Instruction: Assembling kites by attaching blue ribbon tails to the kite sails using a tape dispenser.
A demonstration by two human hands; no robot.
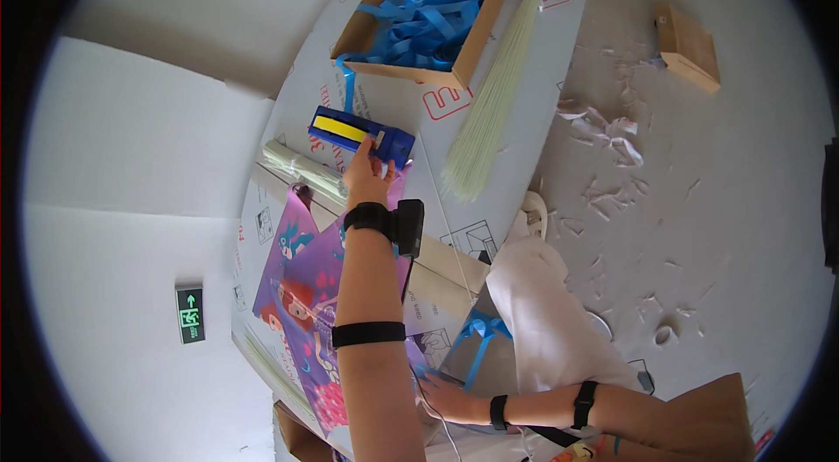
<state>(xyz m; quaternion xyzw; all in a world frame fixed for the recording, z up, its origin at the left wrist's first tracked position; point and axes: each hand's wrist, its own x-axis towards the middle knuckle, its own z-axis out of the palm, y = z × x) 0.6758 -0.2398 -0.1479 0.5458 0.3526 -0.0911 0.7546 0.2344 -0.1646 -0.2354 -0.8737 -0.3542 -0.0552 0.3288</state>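
My left hand reaches to a blue tape dispenser with a yellow roll. Its fingers are bent against the near side and grip there; whether they pinch a piece of tape is hidden. Below my left forearm lies a purple printed sheet with cartoon figures, spread on the table. My right hand lies low and fairly flat on the sheet's right border, fingers stretched out, beside a blue ribbon bow. My left forearm covers part of the sheet.
A cardboard box of blue ribbon stands at the table's far end. Beside it lies a long bundle of pale thin sticks; a smaller bundle is near the dispenser. Scraps and a wooden-looking box are on the floor at right.
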